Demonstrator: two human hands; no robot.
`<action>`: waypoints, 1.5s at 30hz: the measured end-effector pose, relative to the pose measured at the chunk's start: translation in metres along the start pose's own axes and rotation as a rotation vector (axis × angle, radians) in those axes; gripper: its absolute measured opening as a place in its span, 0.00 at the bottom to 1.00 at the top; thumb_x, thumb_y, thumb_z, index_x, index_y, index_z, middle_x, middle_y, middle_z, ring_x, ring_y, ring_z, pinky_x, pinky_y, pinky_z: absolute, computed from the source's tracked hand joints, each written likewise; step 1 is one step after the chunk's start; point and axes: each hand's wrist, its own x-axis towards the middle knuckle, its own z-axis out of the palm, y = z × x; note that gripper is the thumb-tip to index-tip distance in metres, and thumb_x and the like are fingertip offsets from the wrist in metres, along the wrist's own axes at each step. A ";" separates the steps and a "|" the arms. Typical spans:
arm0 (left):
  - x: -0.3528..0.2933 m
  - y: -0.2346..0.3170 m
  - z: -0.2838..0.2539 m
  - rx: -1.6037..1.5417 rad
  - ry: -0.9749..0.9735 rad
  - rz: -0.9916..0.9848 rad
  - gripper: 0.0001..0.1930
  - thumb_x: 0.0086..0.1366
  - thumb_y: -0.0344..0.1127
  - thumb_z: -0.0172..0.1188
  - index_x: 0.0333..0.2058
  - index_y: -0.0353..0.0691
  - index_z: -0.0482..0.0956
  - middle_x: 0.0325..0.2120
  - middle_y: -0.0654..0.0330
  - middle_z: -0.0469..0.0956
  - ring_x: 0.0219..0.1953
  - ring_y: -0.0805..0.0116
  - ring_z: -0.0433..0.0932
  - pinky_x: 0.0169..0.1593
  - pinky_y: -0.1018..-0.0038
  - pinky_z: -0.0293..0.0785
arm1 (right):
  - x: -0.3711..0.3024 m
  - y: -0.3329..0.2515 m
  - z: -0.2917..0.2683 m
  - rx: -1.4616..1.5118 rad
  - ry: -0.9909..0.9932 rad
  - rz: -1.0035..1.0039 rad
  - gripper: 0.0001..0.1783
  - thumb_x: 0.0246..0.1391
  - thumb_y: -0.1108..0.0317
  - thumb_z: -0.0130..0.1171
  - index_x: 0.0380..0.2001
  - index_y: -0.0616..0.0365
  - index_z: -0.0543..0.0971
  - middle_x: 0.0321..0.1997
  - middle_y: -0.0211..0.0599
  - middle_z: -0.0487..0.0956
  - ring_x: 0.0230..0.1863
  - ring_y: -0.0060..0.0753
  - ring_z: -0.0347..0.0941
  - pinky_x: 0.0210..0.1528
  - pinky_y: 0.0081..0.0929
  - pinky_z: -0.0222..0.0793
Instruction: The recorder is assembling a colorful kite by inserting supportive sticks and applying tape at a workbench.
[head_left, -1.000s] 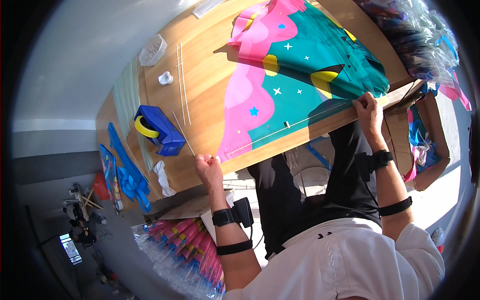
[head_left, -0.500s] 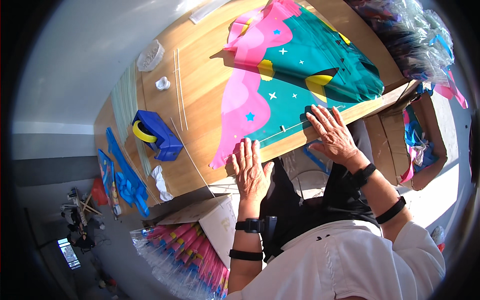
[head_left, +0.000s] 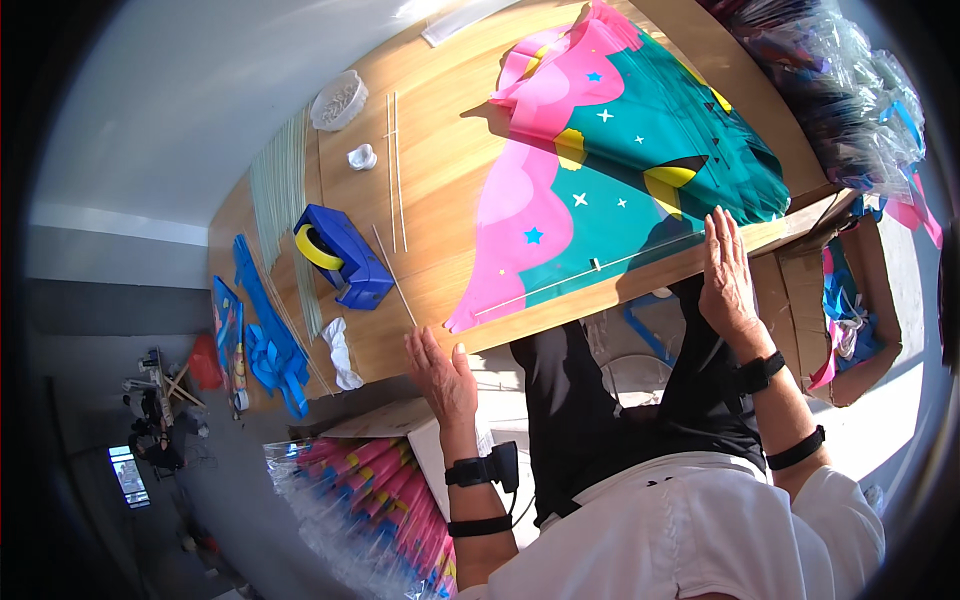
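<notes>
A pink and teal printed sheet (head_left: 560, 215), kite-like with stars and yellow shapes, lies on the wooden table, its far end bunched up. Along its near edge runs a thin pale rod (head_left: 640, 249) with a small clip (head_left: 596, 264) at mid-length. My left hand (head_left: 447, 385) is at the table's front edge, left of the sheet's pink corner, fingers stretched and thumb apart. Its fingertips meet the near end of a loose thin stick (head_left: 392, 272); whether they touch it I cannot tell. My right hand (head_left: 732, 285) is held out straight by the sheet's right end, fingers extended, gripping nothing visible.
A blue tape dispenser (head_left: 345, 260), a white bowl (head_left: 339, 101) of small pieces, two loose sticks (head_left: 397, 180) and a bundle of pale rods (head_left: 282, 190) sit on the left. Blue ribbons (head_left: 270, 345) lie beyond. Boxes (head_left: 880, 290) of wrapped goods and scraps flank me.
Both hands have lifted off the sheet and moved apart: the left toward the loose stick, the right outward. The view has shifted, so the table appears moved slightly to the right.
</notes>
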 end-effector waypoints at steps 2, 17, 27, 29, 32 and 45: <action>0.008 -0.018 -0.010 -0.104 0.130 -0.056 0.23 0.59 0.32 0.56 0.53 0.35 0.63 0.53 0.49 0.63 0.58 0.51 0.59 0.60 0.55 0.54 | 0.008 -0.022 -0.003 0.143 0.036 -0.123 0.40 0.37 0.89 0.40 0.61 0.65 0.57 0.66 0.52 0.55 0.68 0.53 0.47 0.68 0.42 0.44; 0.159 -0.094 -0.066 -1.093 0.020 -0.901 0.04 0.55 0.31 0.62 0.28 0.39 0.78 0.21 0.66 0.69 0.26 0.75 0.66 0.28 0.73 0.65 | 0.046 -0.085 0.052 0.274 0.200 -0.189 0.14 0.44 0.72 0.59 0.36 0.57 0.70 0.40 0.39 0.70 0.44 0.44 0.65 0.49 0.40 0.57; 0.154 -0.080 -0.062 -1.404 0.221 -0.909 0.03 0.55 0.24 0.58 0.26 0.36 0.73 0.24 0.60 0.70 0.32 0.68 0.71 0.37 0.58 0.74 | 0.047 -0.088 0.049 0.263 0.180 -0.175 0.15 0.44 0.69 0.59 0.37 0.58 0.70 0.41 0.39 0.71 0.44 0.44 0.66 0.50 0.40 0.57; 0.148 -0.079 -0.060 -1.482 0.230 -0.785 0.02 0.55 0.22 0.56 0.26 0.35 0.72 0.27 0.60 0.69 0.32 0.67 0.71 0.38 0.57 0.75 | 0.046 -0.086 0.050 0.259 0.182 -0.166 0.15 0.45 0.68 0.59 0.38 0.58 0.71 0.41 0.39 0.71 0.44 0.44 0.66 0.50 0.40 0.57; 0.139 -0.080 -0.055 -1.536 0.270 -0.692 0.03 0.55 0.21 0.54 0.26 0.34 0.71 0.30 0.59 0.68 0.34 0.67 0.71 0.40 0.56 0.76 | 0.046 -0.087 0.050 0.260 0.184 -0.163 0.15 0.45 0.68 0.59 0.37 0.58 0.71 0.41 0.40 0.71 0.44 0.44 0.66 0.50 0.40 0.57; 0.124 -0.061 -0.037 -1.546 0.249 -1.125 0.06 0.59 0.30 0.57 0.35 0.42 0.71 0.34 0.65 0.68 0.38 0.73 0.66 0.42 0.62 0.65 | 0.046 -0.085 0.050 0.242 0.203 -0.169 0.15 0.44 0.68 0.60 0.37 0.58 0.71 0.41 0.40 0.71 0.45 0.44 0.66 0.50 0.40 0.57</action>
